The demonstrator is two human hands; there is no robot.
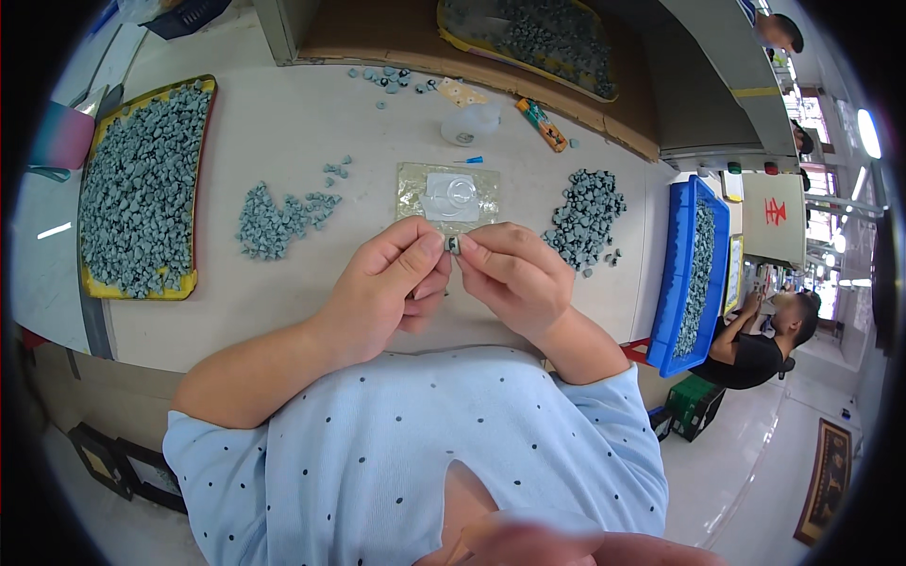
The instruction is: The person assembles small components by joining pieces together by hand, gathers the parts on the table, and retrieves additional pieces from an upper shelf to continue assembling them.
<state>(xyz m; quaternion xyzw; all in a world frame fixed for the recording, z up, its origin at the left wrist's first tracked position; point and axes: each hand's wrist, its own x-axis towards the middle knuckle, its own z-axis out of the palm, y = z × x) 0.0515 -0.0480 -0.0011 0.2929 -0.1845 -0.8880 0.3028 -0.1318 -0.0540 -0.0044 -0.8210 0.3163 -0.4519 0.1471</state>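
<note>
My left hand (389,281) and my right hand (517,274) meet in front of my chest. Between their thumbs and fingertips they pinch a small pale green piece (452,244) with a dark mark on it. The curled lower fingers of my left hand partly hide a dark spot that I cannot make out. Just beyond the hands lies a yellowish clear mat (409,195) bearing a white sheet and a small round clear dish (461,194). Loose grey-green pieces form a heap (269,223) at the left and a darker heap (583,215) at the right.
A yellow tray (195,280) full of pieces stands far left, a blue crate (672,274) of them at the right. Behind the mat are a blue dispensing needle (469,160), a clear bottle (470,124) and an orange-green tube (541,124). A shelf edge (566,115) bounds the back.
</note>
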